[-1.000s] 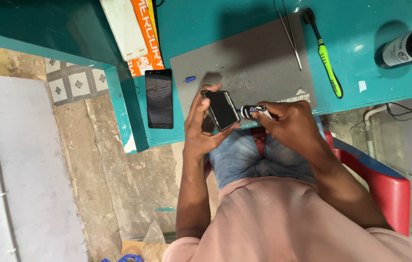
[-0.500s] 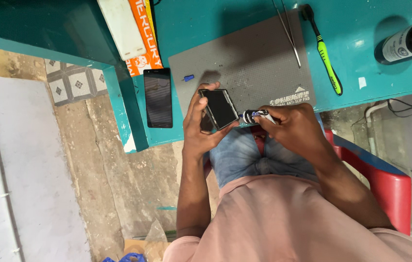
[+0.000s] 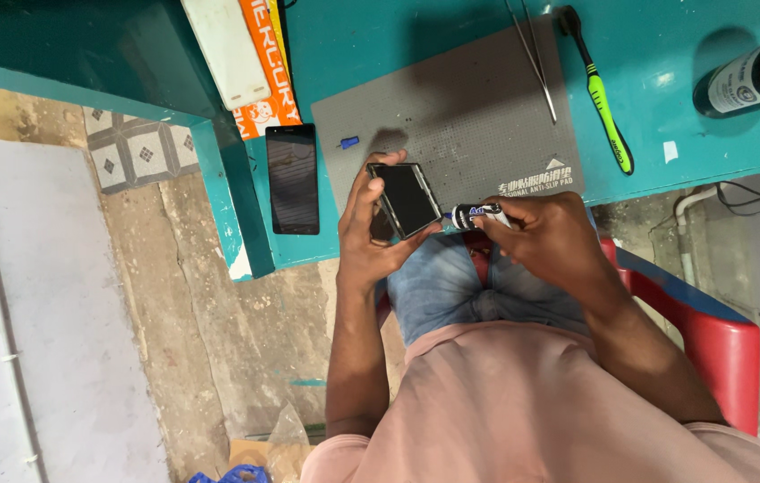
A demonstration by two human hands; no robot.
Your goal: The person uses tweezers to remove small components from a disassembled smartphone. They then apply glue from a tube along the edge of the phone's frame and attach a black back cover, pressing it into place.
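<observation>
left hand (image 3: 371, 241) has its fingers curled around a small dark phone (image 3: 404, 199), held just below the grey mat (image 3: 451, 116). right hand (image 3: 545, 237) pinches a small tube (image 3: 476, 215), its tip touching the phone's edge.

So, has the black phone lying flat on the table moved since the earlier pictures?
No. The black phone lies at the same spot beside the grey mat, by the table edge.

1. A loose, short-sleeved top (image 3: 523, 402) in pale dusty pink, plain with no print.
2. Light blue faded denim jeans (image 3: 460, 286) covering the thighs.
3. Both forearms bare; no watch or rings visible.
</observation>
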